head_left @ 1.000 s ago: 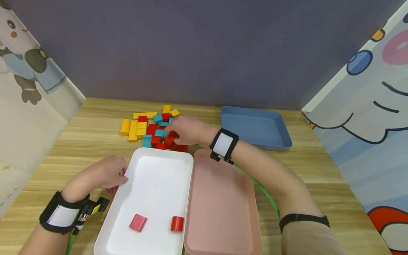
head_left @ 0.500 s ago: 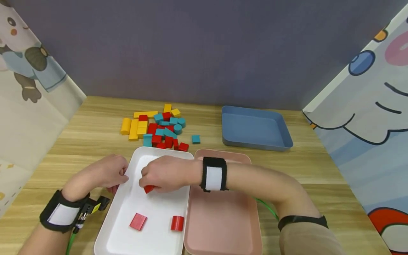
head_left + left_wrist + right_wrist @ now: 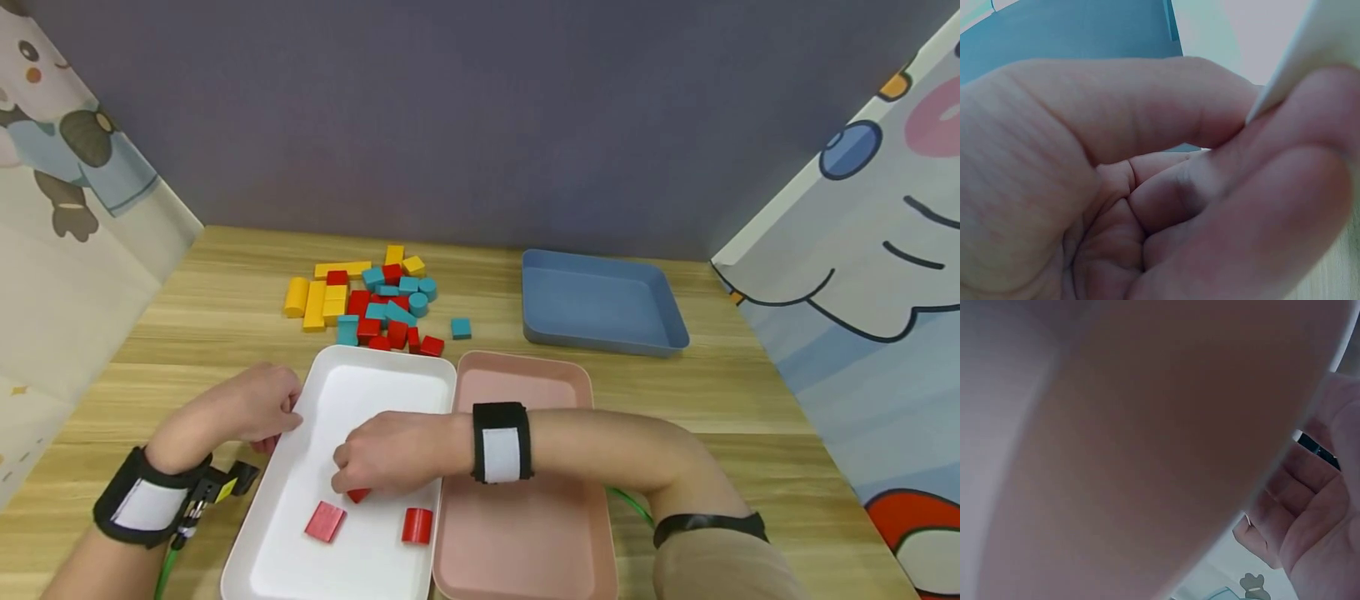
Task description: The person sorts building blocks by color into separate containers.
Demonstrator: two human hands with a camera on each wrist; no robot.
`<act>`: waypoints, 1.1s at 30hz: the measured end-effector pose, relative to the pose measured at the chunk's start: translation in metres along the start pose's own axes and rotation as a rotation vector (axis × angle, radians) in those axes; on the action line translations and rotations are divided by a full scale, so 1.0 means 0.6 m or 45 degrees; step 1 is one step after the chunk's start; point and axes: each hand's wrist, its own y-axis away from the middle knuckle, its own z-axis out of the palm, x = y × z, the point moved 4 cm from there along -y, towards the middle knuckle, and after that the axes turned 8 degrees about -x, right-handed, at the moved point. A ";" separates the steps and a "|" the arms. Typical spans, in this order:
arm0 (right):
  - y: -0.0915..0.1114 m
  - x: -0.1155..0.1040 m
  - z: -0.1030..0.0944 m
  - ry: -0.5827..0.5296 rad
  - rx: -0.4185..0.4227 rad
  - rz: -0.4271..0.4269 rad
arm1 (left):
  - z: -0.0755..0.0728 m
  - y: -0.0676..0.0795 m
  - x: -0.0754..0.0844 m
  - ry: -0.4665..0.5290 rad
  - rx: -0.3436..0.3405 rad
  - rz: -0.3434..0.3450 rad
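Observation:
My left hand point(image 3: 251, 407) pinches the left rim of a white tray point(image 3: 378, 379); the left wrist view shows the tray's pale edge point(image 3: 1285, 72) between thumb and fingers. Over the middle of that tray, my right hand point(image 3: 405, 450) holds a red block point(image 3: 358, 495), whose lower corner shows under the fingers. Below it in the tray lie a flat red square block point(image 3: 326, 522) and, by the right wall, a red cylinder point(image 3: 417, 526). In the right wrist view a blurred brownish-pink surface hides much of the scene, with the palm point(image 3: 1319, 519) at the right.
A pink tray point(image 3: 525, 533) stands against the white tray's right side, under my right forearm. Behind the trays sits a cluster of yellow, red and blue blocks point(image 3: 377, 312), with one blue block point(image 3: 461, 328) apart. At the back right is a blue tray point(image 3: 603, 300).
My right hand has come from the block pile into the white tray with a red block, then moved further toward me. The left hand stays at the rim.

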 end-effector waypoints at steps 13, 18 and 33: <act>0.008 0.013 -0.008 -0.102 0.014 0.017 | 0.000 -0.001 0.001 0.008 -0.010 -0.010; 0.025 0.039 -0.021 -0.186 0.063 0.054 | -0.001 -0.003 0.000 0.002 -0.011 -0.005; 0.093 0.212 -0.002 -0.516 0.394 0.410 | -0.001 -0.002 0.001 -0.012 -0.017 -0.012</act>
